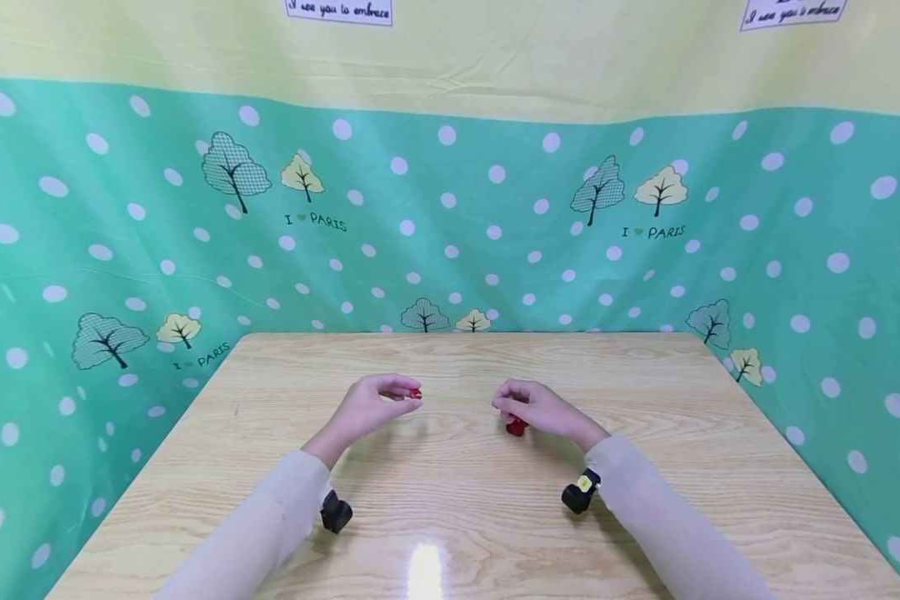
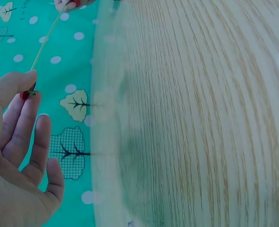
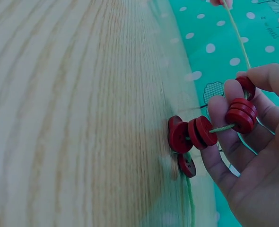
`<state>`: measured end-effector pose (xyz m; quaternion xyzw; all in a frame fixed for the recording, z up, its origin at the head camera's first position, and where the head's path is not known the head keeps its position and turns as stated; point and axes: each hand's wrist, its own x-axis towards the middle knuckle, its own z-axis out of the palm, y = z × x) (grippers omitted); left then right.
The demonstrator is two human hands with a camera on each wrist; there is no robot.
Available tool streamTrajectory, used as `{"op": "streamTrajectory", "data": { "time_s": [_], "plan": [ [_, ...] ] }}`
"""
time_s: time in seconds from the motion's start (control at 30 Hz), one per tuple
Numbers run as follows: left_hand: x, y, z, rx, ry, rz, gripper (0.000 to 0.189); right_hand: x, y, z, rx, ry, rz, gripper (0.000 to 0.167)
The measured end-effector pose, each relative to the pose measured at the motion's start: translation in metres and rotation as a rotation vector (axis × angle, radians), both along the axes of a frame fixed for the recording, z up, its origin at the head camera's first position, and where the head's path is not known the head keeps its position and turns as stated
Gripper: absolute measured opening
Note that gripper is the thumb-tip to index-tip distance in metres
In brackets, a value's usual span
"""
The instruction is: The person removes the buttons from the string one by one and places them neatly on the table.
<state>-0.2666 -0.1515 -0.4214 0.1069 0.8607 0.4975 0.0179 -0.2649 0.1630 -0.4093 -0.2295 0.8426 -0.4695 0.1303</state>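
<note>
Thumb and fingertips of my left hand [image 1: 370,406] pinch a small red button [image 1: 416,393], with a short end of string poking out beside it in the left wrist view. From there a thin yellow-green string [image 3: 236,35] runs taut across to my right hand [image 1: 542,408]. The right thumb and forefinger pinch one red button [image 3: 246,87] threaded on that string. More red buttons [image 3: 242,116] on the string lie against the right fingers, and others [image 3: 180,137] dangle below them. A green tail of string [image 3: 192,201] hangs under the lowest button. Fingers partly hide the pinched buttons.
Both hands are above a wood-grain table [image 1: 435,483]. Behind it and at the sides hangs a green polka-dot cloth [image 1: 450,217]. A black wrist camera [image 1: 336,512] is on the left forearm, another black camera [image 1: 577,497] on the right.
</note>
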Motion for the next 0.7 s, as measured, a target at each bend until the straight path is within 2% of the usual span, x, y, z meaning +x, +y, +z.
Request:
{"op": "streamTrajectory", "data": {
  "time_s": [0.3,0.7],
  "plan": [
    [0.0009,-0.0032,0.0015,0.000,-0.009,0.008,0.032,-0.0001,0.0019,0.0001,-0.009,-0.011,0.002,0.026],
    [-0.0009,-0.0024,-0.0042,0.016,-0.034,-0.006,0.034,-0.0012,0.0055,-0.0002,-0.003,-0.011,-0.018,0.018]
  ]
}}
